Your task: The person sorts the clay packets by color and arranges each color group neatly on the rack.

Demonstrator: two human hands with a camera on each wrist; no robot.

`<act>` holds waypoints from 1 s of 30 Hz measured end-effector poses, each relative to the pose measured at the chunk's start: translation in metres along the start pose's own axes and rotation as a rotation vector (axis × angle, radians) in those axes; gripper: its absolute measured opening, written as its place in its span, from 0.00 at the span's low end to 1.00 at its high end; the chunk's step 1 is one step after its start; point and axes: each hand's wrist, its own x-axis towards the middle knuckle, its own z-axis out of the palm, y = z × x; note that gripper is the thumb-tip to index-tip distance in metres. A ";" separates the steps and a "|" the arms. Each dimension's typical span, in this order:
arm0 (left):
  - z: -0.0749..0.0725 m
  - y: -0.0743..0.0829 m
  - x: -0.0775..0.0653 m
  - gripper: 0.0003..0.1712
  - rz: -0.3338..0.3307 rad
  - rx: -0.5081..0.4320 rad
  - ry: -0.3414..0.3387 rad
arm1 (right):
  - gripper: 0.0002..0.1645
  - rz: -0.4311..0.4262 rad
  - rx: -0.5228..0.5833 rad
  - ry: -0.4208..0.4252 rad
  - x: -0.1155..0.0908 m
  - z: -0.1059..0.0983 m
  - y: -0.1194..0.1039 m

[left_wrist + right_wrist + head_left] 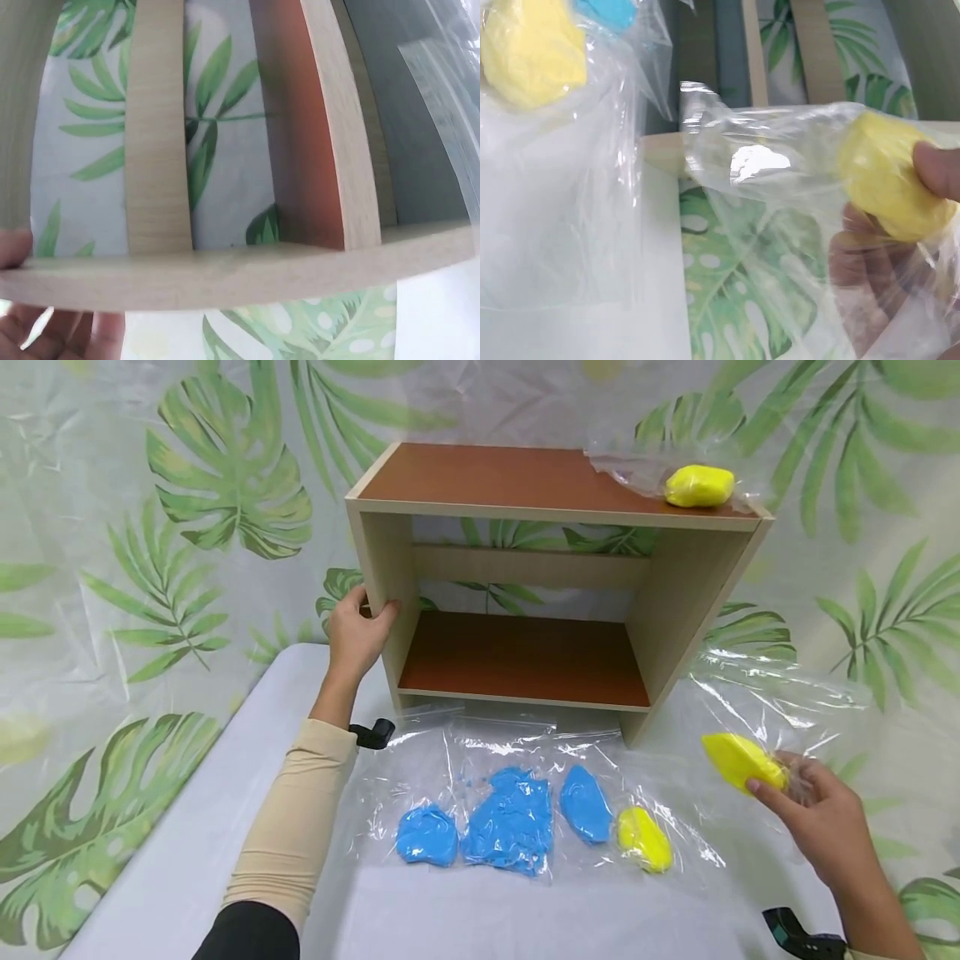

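A small wooden shelf (517, 514) with brown boards stands on the table. My left hand (358, 631) grips the front edge of its left side panel, thumb on the inner face and fingers on the outside; the left wrist view shows the panel (225, 277) between them. Off the shelf's right side, my right hand (825, 814) holds a clear plastic bag with a lump of yellow clay (738, 760) in it. In the right wrist view the thumb presses the yellow clay (885, 176) through the film, fingers behind it.
Another bagged yellow lump (700, 487) lies on the shelf top's right end. In front of the shelf, bagged blue lumps (427, 835), (512, 822), (585, 804) and a yellow lump (645, 839) lie in a row on the white table (450, 918). A leaf-patterned sheet (225, 468) hangs behind.
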 end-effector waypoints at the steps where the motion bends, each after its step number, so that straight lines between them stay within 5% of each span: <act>1: -0.001 -0.002 0.000 0.24 -0.003 -0.007 -0.010 | 0.34 -0.015 -0.017 -0.011 -0.001 0.000 0.001; 18: -0.004 -0.004 0.004 0.26 -0.001 0.012 -0.063 | 0.31 -0.145 -0.139 -0.115 -0.001 0.007 -0.004; 30: -0.004 -0.002 0.004 0.25 -0.003 0.024 -0.066 | 0.25 -0.275 -0.190 -0.131 -0.001 0.015 -0.051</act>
